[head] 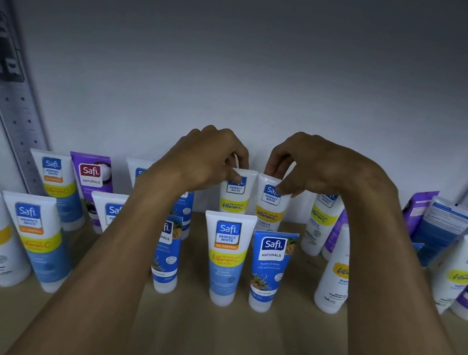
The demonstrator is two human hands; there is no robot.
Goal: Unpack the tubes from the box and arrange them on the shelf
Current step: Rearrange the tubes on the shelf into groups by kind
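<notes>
Pinching at the far row, both hands are busy. My left hand (208,158) curls thumb and fingertips round the flat top edge of the yellow-band tube (233,203), a white Perfect White Vitamin C tube standing cap-down close to the back wall (242,72). My right hand (313,165) pinches the top edge of the orange-band tube (268,214), just to its right. The two tubes stand side by side in the middle of the far row on the wooden shelf (216,351); I cannot tell whether they touch.

Nearer to me, directly in front of those two, stands the oil-control tube (225,258), white above and light blue below. The blue Naturals tube (269,269) stands just beside it on the right. My left forearm crosses in front of a half-hidden blue tube (167,258). To the left stand more white tubes, two of them near the front, with a purple Naturals tube (91,177) farther back. On the right, a white tube (332,286) shows partly behind my right forearm, and white and purple tubes lean at the far right edge. A perforated metal upright (16,102) rises on the left side.
</notes>
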